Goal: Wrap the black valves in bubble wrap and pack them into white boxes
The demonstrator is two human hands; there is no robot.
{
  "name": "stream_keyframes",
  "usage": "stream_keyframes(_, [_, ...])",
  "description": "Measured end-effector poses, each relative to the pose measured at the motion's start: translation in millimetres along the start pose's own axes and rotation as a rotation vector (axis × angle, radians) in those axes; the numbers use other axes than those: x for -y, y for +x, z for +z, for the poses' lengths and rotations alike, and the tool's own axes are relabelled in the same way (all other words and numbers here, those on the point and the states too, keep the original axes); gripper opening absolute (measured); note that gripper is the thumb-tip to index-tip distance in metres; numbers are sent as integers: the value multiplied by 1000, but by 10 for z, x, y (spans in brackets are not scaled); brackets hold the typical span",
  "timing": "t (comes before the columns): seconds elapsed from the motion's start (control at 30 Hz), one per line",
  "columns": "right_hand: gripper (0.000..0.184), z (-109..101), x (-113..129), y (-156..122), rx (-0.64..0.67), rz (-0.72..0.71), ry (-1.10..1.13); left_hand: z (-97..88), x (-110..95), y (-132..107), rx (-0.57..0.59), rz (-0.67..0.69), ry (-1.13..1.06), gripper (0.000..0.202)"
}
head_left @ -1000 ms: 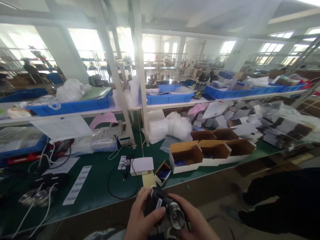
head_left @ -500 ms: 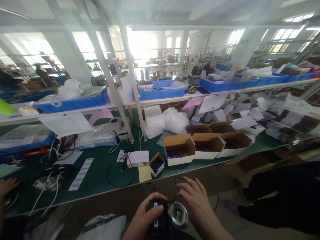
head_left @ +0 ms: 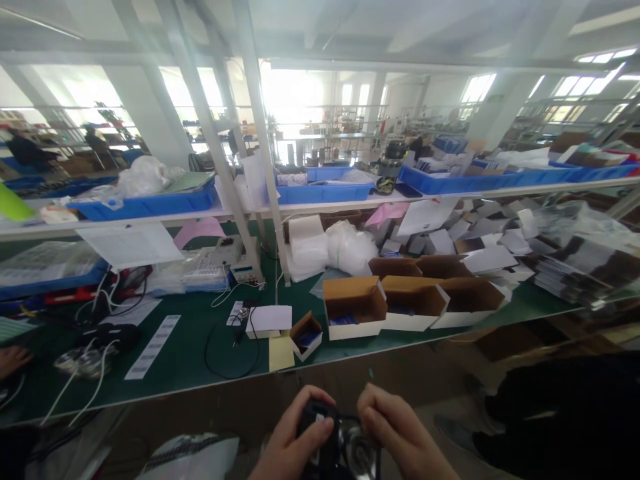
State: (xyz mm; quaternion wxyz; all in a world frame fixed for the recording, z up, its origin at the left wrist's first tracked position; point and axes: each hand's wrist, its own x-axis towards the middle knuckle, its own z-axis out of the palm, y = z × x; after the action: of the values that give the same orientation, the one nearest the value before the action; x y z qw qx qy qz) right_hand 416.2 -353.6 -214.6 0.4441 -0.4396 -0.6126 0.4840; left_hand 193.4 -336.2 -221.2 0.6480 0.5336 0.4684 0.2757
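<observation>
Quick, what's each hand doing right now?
Left hand: closed around the black device.
Right hand: curled beside the device; whether it holds anything cannot be told.

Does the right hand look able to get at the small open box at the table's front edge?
Probably yes: nothing stands between the right hand and the small open box, though that hand is busy on the black device.

We recorded a black-and-silver handheld device (head_left: pixel 330 447), a dark green bench mat (head_left: pixel 190 380), blue plastic trays (head_left: pixel 150 203), brown-lined white cardboard boxes (head_left: pixel 355 310) and a yellow paper slip (head_left: pixel 280 353).
</observation>
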Motion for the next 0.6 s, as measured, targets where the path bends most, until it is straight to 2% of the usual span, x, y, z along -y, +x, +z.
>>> stream_keyframes(0.07, [50, 19, 78, -56, 15, -132, -3, 33, 19, 63, -160, 61, 78, 41])
stream_keyframes(0.13, [45, -32, 98, 27, -83, -198, -22, 27, 20, 105, -229, 95, 162, 40])
stream_keyframes(0.17, [41, -72, 61, 126, -160, -159, -31, 16, 14, 108, -199, 81, 155, 40])
stream_keyframes(0.23, [38, -137, -123, 381, -294, 27, -27, -4, -14, 71, -37, -4, -3, 45])
stream_keyframes(0.3, [46, -134, -406, 598, -262, 149, 12, -3, -62, -5, 112, -82, -246, 53])
stream_keyframes(0.37, [52, -33, -690, 668, -179, 136, -19, 13, -139, -80, 129, -83, -425, 58])
stream_keyframes(0.47, [52, 269, -958, 464, -87, 75, -210, -7, -312, -95, -54, -21, -561, 53])
stream_keyframes(0.53, [48, 477, -1006, 197, -9, 47, -353, -95, -449, -9, -229, 24, -652, 50])
stream_keyframes(0.6, [43, 576, -958, -69, 107, 48, -403, -248, -572, 139, -412, 116, -673, 47])
